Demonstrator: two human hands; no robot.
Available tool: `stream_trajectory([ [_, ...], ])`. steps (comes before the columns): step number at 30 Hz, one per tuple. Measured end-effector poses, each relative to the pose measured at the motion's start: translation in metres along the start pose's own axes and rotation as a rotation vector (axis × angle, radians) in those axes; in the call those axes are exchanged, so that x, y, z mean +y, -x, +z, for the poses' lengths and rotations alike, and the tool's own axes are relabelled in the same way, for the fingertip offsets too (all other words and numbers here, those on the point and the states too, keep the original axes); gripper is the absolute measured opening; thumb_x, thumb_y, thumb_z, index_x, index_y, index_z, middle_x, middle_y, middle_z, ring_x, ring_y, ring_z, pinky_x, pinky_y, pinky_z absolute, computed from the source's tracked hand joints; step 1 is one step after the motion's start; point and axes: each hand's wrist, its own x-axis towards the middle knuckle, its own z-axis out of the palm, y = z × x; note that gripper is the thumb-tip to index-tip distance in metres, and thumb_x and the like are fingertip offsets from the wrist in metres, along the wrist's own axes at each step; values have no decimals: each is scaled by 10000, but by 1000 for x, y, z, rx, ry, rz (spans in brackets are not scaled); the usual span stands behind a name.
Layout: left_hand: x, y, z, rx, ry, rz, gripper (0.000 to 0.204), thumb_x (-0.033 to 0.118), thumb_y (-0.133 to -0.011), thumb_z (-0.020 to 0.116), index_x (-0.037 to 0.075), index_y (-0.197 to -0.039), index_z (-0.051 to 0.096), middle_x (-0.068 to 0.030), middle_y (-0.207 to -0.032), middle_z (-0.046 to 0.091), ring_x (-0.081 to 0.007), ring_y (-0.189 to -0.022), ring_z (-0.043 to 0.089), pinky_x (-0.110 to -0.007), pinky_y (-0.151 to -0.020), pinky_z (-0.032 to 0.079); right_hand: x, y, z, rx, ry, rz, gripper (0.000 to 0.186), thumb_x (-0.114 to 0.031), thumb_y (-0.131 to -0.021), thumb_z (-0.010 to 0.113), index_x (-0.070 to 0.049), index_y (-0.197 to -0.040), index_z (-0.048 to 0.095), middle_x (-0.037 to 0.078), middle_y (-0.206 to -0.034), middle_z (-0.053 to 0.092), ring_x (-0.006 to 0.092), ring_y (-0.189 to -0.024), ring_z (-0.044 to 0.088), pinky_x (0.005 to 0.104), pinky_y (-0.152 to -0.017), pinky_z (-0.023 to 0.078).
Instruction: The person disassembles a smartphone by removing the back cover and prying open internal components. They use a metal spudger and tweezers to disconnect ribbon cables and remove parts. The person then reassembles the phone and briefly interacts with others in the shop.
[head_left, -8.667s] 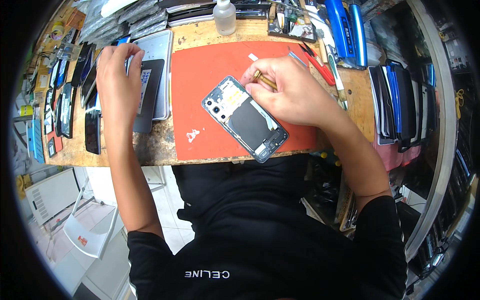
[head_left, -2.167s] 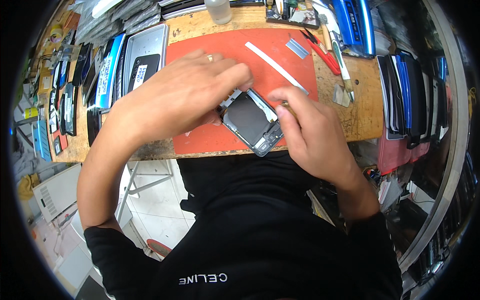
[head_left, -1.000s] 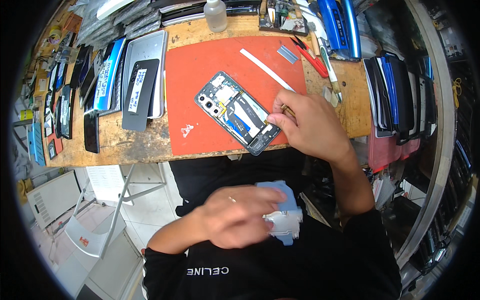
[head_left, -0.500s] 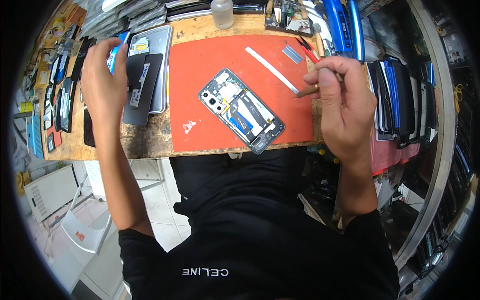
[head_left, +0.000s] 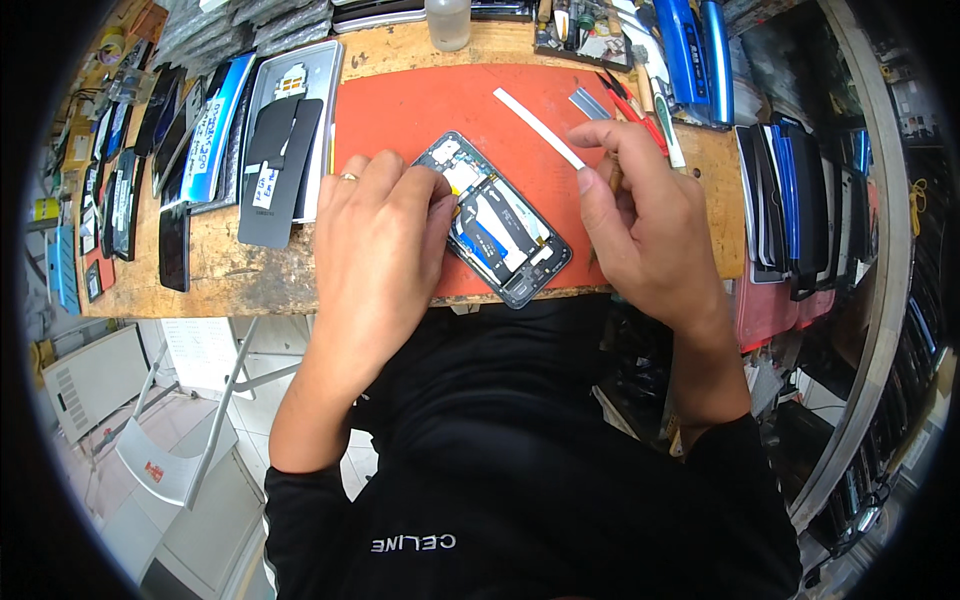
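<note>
An opened smartphone [head_left: 515,225] lies slanted on the orange mat [head_left: 400,100], its circuit board, dark flex cable and blue-and-white parts bare. My left hand [head_left: 380,235] is closed at the phone's left edge, thumb and fingers together, covering the camera lenses. What exactly the fingertips pinch there is hidden. To the right of the phone, my right hand [head_left: 660,220] is raised over the mat with curled fingers around a slim brown tool [head_left: 616,172], mostly hidden. Its thumb tip is close to the lower end of a white strip [head_left: 538,125].
Beyond the right hand lie red-handled tweezers [head_left: 640,118] and a small grey strip [head_left: 590,103]. On the left, a grey tray [head_left: 332,75] sits beside a dark back cover [head_left: 268,220] and several phones. A clear bottle [head_left: 448,25] stands at the back. Stacked panels [head_left: 790,210] line the right.
My left hand has come from the tray area, right and nearer, onto the phone's edge. My right hand has shifted slightly left, and its brown tool now shows less.
</note>
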Motion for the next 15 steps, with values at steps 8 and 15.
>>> stream_trajectory([
  [8, -3, -15, -6, -136, 38, -6, 98, 68, -887, 793, 17, -907, 712, -155, -893, 666, -373, -902, 641, -481, -855, 472, 6, 5, -2, 160, -59, -22, 205, 26, -1011, 685, -8, -1210, 649, 104, -736, 661, 238, -616, 679, 382, -582, 513],
  [15, -10, -20, -9, -202, 89, -9, 75, 55, -905, 767, -4, -915, 722, -179, -910, 697, -394, -920, 667, -488, -876, 482, 12, 11, 5, 84, -66, 16, 238, 20, -1038, 680, 15, -1274, 655, 59, -872, 698, 93, -727, 653, 258, -616, 488],
])
